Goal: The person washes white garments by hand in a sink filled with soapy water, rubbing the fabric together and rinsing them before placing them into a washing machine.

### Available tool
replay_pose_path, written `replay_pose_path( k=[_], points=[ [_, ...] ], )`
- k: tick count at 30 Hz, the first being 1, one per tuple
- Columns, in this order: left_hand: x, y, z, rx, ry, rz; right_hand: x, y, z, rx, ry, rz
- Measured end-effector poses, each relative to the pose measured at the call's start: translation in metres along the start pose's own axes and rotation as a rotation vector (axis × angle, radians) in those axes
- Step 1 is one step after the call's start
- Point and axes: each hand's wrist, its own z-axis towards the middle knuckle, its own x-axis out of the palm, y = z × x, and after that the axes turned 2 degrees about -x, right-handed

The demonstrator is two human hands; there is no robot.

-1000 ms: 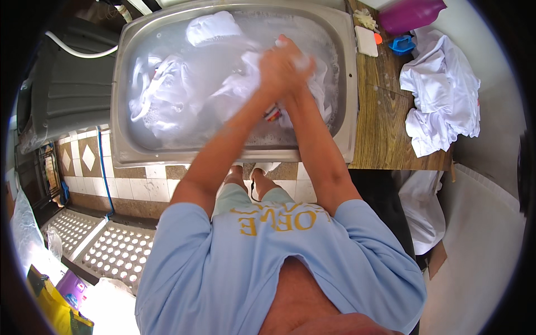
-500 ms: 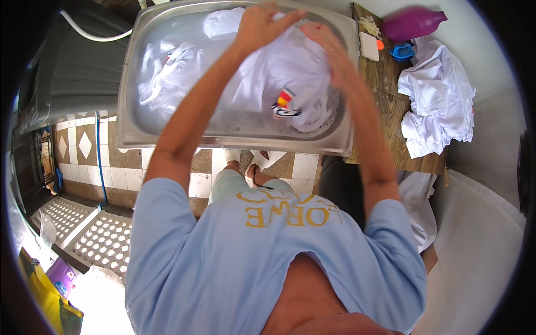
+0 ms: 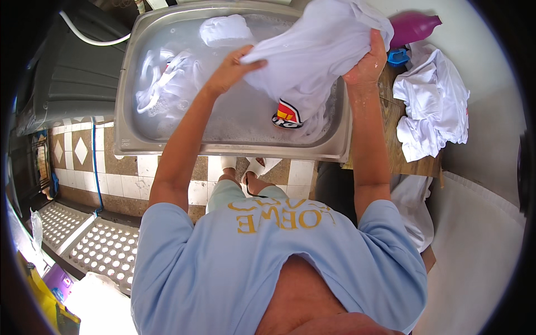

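Note:
A wet white garment (image 3: 312,56) with a red, yellow and black print is stretched between my hands above the metal sink basin (image 3: 234,149). Its upper part is raised over the basin's far right rim, while the lower part hangs to the soapy water. My left hand (image 3: 233,71) pinches the garment's left edge between thumb and fingers. On the right side, my right hand (image 3: 368,64) grips the cloth from below, thumb up along it. More white cloth (image 3: 170,78) lies in the water at the left, and a bunched white piece (image 3: 225,30) sits at the back.
Right of the basin, a wooden board (image 3: 393,134) bears a crumpled white garment (image 3: 432,103), a blue plastic item (image 3: 398,57) and a purple rounded container (image 3: 414,28). A dark ribbed plastic surface (image 3: 78,72) and a white hose (image 3: 92,40) are at the left.
Both hands have taken hold of the white garment and lifted it out of the basin, spreading it. My right hand moved right; my left came nearer. The garment now covers small items on the board.

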Motion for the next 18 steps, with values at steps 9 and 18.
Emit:
replay_pose_path(
  k=[9,18],
  points=[
    [0.008,0.008,0.027,-0.014,-0.245,0.687,-0.082,-0.135,0.019,-0.391,-0.370,-1.320],
    [0.000,0.056,0.056,-0.111,-0.312,0.833,-0.098,-0.149,0.023,-0.431,-0.398,-1.092]
  ],
)
